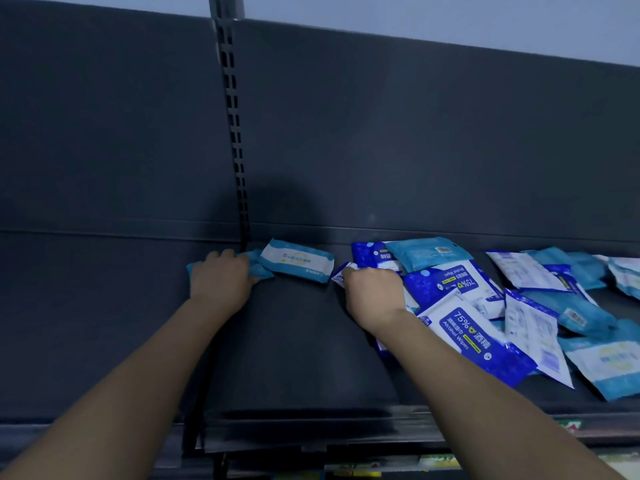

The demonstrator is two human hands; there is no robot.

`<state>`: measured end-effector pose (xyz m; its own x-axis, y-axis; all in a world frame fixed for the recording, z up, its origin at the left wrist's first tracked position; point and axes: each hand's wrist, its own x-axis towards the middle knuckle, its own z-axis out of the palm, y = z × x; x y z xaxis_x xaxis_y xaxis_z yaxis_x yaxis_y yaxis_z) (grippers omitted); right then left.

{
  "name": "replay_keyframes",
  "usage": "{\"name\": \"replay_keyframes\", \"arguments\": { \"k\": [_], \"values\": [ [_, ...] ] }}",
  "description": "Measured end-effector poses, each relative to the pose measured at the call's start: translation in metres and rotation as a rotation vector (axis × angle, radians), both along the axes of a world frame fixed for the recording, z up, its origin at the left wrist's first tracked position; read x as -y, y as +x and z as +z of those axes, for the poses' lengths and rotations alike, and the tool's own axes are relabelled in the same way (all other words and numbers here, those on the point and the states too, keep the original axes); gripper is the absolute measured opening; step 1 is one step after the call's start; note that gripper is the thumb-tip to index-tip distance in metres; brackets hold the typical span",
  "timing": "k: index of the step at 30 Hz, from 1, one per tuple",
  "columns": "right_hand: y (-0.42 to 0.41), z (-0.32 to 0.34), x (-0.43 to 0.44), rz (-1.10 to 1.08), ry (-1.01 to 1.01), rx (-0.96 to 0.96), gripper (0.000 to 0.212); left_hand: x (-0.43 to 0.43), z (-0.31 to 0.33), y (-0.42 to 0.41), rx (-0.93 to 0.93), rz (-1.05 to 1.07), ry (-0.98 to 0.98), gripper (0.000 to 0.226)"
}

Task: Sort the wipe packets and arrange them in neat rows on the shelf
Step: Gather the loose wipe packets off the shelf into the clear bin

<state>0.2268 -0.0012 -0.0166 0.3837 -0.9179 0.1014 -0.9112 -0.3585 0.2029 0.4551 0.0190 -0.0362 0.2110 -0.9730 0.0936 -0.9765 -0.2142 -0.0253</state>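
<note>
Dark grey back panel (415, 133), slotted upright (232, 109), pale wall (450, 15) above.

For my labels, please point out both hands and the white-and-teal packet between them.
left hand (221, 277): head view, back of hand.
right hand (372, 292): head view, back of hand.
white-and-teal packet (298, 259): head view, front face.
</note>
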Motion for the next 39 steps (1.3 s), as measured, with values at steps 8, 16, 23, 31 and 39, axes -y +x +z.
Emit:
{"name": "replay_keyframes", "arguments": {
  "k": [8, 16, 23, 31, 39],
  "values": [
    [0.015, -0.005, 0.017, 0.099, -0.024, 0.11, 0.024, -0.006, 0.006, 0.001, -0.176, 0.167, 0.106, 0.08],
    [0.011, -0.005, 0.026, 0.129, -0.062, 0.231, 0.019, -0.01, 0.027, 0.001, -0.637, 0.221, -0.043, 0.076],
    [0.005, -0.001, 0.028, 0.157, -0.038, 0.396, 0.023, 0.016, 0.031, -0.031, -0.697, -0.131, -0.103, 0.073],
    [-0.005, 0.004, 0.039, 0.164, -0.02, 0.619, 0.02, 0.051, 0.022, -0.038, -0.385, -0.215, 0.399, 0.082],
    [0.002, 0.013, 0.043, 0.251, -0.071, 0.921, 0.034, 0.047, 0.03, -0.042, -0.503, 0.018, 0.309, 0.083]
  ]
}}
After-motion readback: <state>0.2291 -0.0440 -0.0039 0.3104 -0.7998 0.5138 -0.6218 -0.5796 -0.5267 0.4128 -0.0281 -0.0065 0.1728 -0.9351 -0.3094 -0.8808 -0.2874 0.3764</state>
